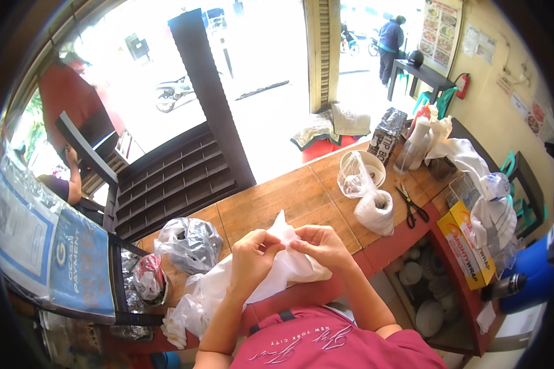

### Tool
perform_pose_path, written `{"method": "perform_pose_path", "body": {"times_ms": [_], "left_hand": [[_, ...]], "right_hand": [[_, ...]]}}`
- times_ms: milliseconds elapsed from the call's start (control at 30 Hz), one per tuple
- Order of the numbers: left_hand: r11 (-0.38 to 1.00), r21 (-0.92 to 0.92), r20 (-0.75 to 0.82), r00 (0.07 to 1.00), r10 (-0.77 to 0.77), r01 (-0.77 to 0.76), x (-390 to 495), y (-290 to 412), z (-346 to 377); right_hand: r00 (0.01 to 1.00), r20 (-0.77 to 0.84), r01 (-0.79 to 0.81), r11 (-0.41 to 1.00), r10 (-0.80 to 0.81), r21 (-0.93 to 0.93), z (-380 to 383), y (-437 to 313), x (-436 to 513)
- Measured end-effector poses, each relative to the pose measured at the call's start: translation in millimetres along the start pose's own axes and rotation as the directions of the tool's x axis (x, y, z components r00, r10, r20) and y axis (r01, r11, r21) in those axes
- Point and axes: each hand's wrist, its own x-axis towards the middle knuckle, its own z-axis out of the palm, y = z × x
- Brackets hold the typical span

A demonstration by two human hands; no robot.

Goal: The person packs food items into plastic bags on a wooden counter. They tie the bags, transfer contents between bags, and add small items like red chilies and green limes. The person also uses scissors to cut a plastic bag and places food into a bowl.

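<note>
In front of my body, both hands pinch the gathered top of a white plastic bag (270,287). My left hand (255,259) grips it with thumb and fingertips from one side. Opposite, my right hand (322,245) pinches the same gathered part, close to the left fingertips. A pointed corner of the bag sticks up beyond the fingers, while its lower part rests at the counter's near edge. What the bag contains is hidden. Left of it, more crumpled clear plastic (191,304) lies near my forearm. A knotted plastic bag with dark contents (189,244) sits just beyond.
On the wooden counter (267,198), black-handled scissors (413,210) lie beside a plastic bag roll (375,212) and white tub (379,166). Squeeze bottles (415,143), a tip box (384,143) and cling-wrap boxes (466,244) stand right. A payment sign (60,249) stands left. People are outside.
</note>
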Motion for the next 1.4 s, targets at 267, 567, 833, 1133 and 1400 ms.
{"method": "perform_pose_path", "body": {"times_ms": [267,567,833,1133,1400], "left_hand": [[0.995,0.066,-0.046,0.996,0.073,-0.07,8,-10,-4],[0.629,0.77,-0.165,0.986,0.033,0.108,13,-130,-27],[0.535,0.796,-0.182,0.955,-0.236,0.284,2,-140,-26],[0.795,-0.585,0.007,0.982,-0.19,0.158,7,-59,15],[0.028,-0.981,0.131,0.76,-0.637,0.193,4,-91,-22]], "right_hand": [[0.982,-0.117,0.132,0.984,-0.146,-0.124,-14,13,25],[0.806,-0.57,0.346,0.909,-0.16,0.233,-125,-4,36],[0.822,-0.511,0.224,0.968,-0.251,-0.114,-83,5,37],[0.976,-0.049,-0.17,0.886,0.211,0.431,9,54,53],[0.996,0.019,-0.064,0.561,0.087,0.825,-40,30,53]]}}
